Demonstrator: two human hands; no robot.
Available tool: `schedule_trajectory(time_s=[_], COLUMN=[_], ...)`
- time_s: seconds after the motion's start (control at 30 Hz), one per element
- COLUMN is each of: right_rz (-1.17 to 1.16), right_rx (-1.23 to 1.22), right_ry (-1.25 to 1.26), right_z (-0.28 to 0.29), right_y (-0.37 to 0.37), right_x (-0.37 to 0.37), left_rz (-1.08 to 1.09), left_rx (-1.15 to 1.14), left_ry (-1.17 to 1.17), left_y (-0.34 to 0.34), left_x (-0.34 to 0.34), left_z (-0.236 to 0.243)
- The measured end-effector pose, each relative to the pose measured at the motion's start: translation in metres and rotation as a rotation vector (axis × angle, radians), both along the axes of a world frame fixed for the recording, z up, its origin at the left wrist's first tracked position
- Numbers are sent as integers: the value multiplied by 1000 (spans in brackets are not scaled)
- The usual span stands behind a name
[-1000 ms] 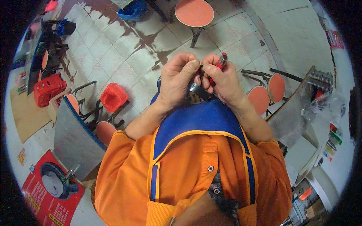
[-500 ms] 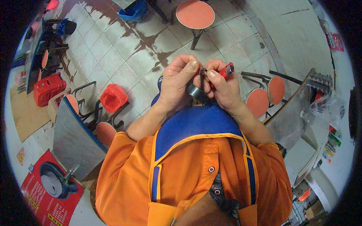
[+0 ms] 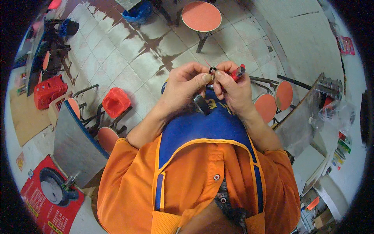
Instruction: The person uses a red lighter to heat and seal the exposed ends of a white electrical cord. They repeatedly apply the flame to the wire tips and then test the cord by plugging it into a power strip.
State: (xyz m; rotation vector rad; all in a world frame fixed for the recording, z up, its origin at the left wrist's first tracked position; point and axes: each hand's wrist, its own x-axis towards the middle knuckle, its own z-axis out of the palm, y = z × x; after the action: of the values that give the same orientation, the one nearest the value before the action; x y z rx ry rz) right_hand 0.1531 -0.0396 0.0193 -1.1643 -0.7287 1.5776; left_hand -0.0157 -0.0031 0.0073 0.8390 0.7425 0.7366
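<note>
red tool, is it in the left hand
No, the red tool is in the right hand, with one end sticking out.

Orange shirt (image 3: 191, 167) — blue apron (image 3: 206, 128), yellow-edged

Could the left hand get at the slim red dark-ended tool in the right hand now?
Probably yes: the left hand is close beside the right hand, and the red tool juts out uncovered at its dark end. But the left seems to be pinching a small black curved piece, likely needing release first.
</note>
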Motion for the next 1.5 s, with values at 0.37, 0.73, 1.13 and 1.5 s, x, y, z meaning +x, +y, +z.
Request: schedule_trajectory(time_s=[0.37, 0.73, 1.13, 1.5], right_rz=[7, -23, 47, 67], right_rx=[165, 547, 117, 22], right_ry=[-390, -712, -363, -246], right_z=[-1, 0, 11, 5], right_y=[3, 12, 3, 11], right_x=[-5, 4, 1, 8], left_rz=[31, 83, 192, 71], left_rx=[-71, 101, 246, 181], left_ry=[2, 115, 263, 63], left_y=[-2, -7, -6, -3], left_x=[-2, 1, 3, 2], left_z=[0, -3, -5, 0])
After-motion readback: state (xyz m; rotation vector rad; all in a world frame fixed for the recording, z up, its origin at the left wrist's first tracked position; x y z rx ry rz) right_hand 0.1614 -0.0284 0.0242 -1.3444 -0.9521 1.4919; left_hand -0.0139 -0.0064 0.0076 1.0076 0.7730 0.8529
